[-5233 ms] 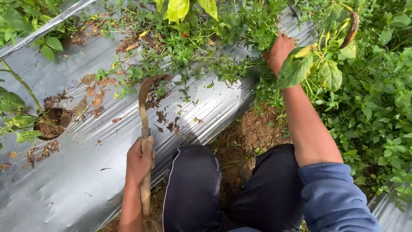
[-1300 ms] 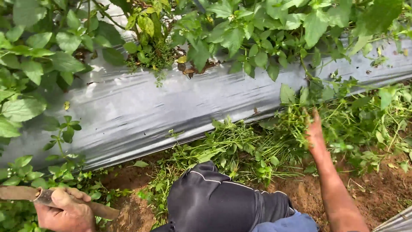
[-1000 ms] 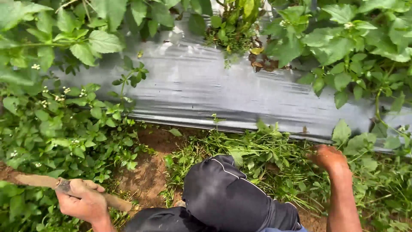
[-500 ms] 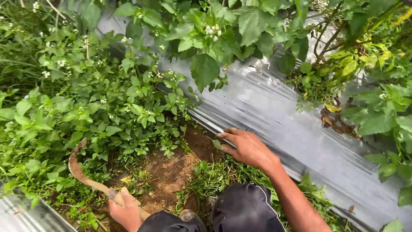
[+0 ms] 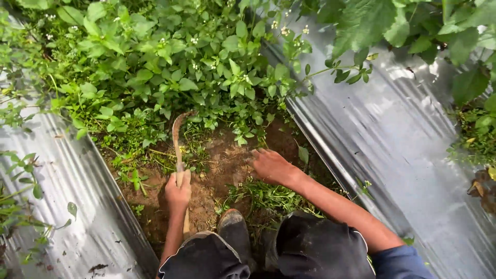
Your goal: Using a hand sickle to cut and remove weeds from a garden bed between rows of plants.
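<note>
Compared with half a second earlier, the left hand (image 5: pixel 177 192) has swung the rusty curved sickle with the wooden handle (image 5: pixel 177 150) from a leftward slant to a nearly upright line, and the right hand (image 5: pixel 271 166) has shifted from the edge of the silver plastic mulch sheet on the right (image 5: pixel 392 150) onto open ground. The view now looks straight along the furrow.

Left hand: fingers clamped around the wooden handle, just below the point where the blade begins. The handle runs down past the wrist toward the dark trouser knee on the left (image 5: pixel 204 258). The blade rises from the fist and hooks to the right at its tip, which lies at the lower edge of the dense patch of small-leaved green weeds with tiny white flowers (image 5: pixel 155 62).

Right hand: palm down, fingers slightly spread, resting on the strip of bare brown soil (image 5: pixel 222 160) just short of the weed patch. It holds nothing that can be seen.

A loose heap of cut green weeds (image 5: pixel 268 196) lies just behind the right hand, against the muddy dark boot (image 5: pixel 233 230). The right forearm leads back to a blue sleeve (image 5: pixel 400 261).

A second silver plastic mulch sheet on the left (image 5: pixel 62 186) borders the soil strip on the other side. Broad-leaved plants (image 5: pixel 392 26) overhang the right sheet.
</note>
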